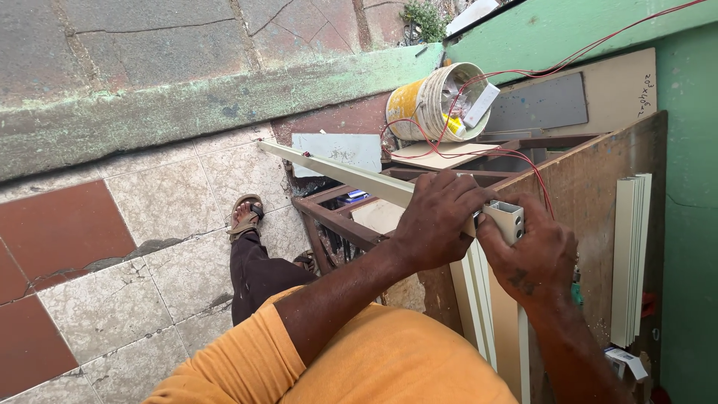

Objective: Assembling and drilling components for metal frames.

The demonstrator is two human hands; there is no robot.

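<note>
A bucket (437, 101) stands behind the wooden bench (598, 194), which bears a long profile (336, 170).

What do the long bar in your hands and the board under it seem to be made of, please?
The bar looks like hollow painted metal, probably aluminium: its open end shows thin walls and square chambers, with a smooth cream coat. The left hand grips it; the right hand is at its end. The board looks like unfinished plywood or hardboard: matt brown, scuffed, with a pale edge.
</note>
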